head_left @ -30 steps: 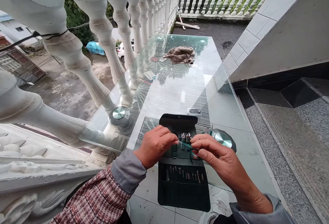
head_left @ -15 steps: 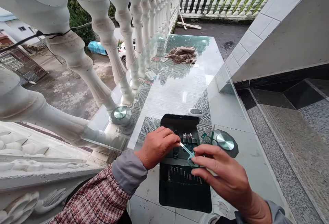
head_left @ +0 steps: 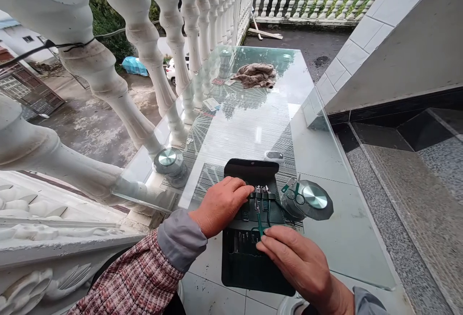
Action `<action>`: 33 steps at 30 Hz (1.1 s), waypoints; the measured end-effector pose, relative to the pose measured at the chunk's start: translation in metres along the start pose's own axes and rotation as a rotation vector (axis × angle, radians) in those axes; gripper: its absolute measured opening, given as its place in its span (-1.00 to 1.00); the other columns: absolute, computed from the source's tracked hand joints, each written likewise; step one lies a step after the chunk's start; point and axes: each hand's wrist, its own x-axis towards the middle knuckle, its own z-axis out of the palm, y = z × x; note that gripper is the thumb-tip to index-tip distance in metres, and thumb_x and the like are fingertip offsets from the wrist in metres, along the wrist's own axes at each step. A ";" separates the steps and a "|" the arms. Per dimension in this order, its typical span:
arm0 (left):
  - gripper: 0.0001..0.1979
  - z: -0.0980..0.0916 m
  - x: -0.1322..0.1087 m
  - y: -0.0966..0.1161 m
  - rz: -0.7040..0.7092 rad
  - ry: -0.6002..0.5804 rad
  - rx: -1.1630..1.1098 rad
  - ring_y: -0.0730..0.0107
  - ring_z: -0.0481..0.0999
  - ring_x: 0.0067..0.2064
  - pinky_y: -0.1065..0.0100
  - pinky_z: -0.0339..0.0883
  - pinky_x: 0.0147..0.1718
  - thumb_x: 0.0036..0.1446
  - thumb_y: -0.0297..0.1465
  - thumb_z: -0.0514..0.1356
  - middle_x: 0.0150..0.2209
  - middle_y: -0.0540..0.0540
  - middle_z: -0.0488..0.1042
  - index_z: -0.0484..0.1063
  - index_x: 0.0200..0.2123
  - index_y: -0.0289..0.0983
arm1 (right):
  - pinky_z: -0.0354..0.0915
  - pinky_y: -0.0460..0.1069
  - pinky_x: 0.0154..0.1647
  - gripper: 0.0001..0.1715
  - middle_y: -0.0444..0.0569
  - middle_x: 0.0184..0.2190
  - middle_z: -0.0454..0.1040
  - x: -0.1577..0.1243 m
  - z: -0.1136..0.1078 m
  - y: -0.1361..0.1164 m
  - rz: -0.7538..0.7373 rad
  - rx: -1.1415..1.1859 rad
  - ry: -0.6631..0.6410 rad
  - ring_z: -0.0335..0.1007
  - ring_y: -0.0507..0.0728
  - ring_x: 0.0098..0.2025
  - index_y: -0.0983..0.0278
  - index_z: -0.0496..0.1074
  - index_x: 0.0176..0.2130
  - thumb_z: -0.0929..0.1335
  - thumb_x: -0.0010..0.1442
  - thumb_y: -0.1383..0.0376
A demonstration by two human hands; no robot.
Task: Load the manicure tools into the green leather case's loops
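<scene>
A black manicure case (head_left: 249, 271) lies unfolded on the glass table, with nail clippers (head_left: 258, 190) under straps in its upper part and several slim metal tools (head_left: 242, 238) in its lower part. My right hand (head_left: 300, 259) pinches a small pair of green-handled scissors (head_left: 259, 223) by the finger loops, blades pointing away over the case. My left hand (head_left: 222, 205) is over the case's left side, fingers curled together beside the clippers; what they grip, if anything, is hidden. Another green-handled pair of scissors (head_left: 298, 192) and a small green-handled tool (head_left: 288, 184) lie to the right.
The glass tabletop (head_left: 325, 156) rests on round metal-capped supports (head_left: 314, 197). A grey-and-white computer mouse (head_left: 274, 156) lies beyond the case, and a crumpled brown cloth (head_left: 256, 75) farther off. White balusters (head_left: 108, 83) line the left; stone steps (head_left: 405, 180) are at right.
My right hand has moved down and left with the scissors, turning them more upright over the case. My left fingers have come off the blade tips and stay near the clippers.
</scene>
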 end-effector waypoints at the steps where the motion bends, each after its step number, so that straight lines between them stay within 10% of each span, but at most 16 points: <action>1: -0.78 0.000 0.000 0.000 -0.004 -0.005 0.002 0.33 0.37 -0.22 0.33 0.35 -0.28 0.20 -0.50 0.09 -0.18 -0.08 0.42 0.30 -0.07 -0.28 | 0.44 -0.04 -0.28 -0.70 0.03 -0.35 0.51 0.002 0.001 0.000 0.007 0.009 0.000 0.45 0.08 -0.29 0.30 0.43 -0.15 0.37 0.07 0.50; 33: -0.75 0.001 0.001 -0.001 -0.100 -0.137 0.023 0.30 0.41 -0.18 0.28 0.39 -0.26 0.22 -0.48 0.05 -0.15 -0.12 0.38 0.29 -0.02 -0.26 | 0.25 0.00 -0.28 -0.81 -0.02 -0.43 0.42 0.017 0.014 -0.002 0.234 -0.168 -0.051 0.30 0.08 -0.34 0.24 0.43 -0.40 0.27 0.20 0.42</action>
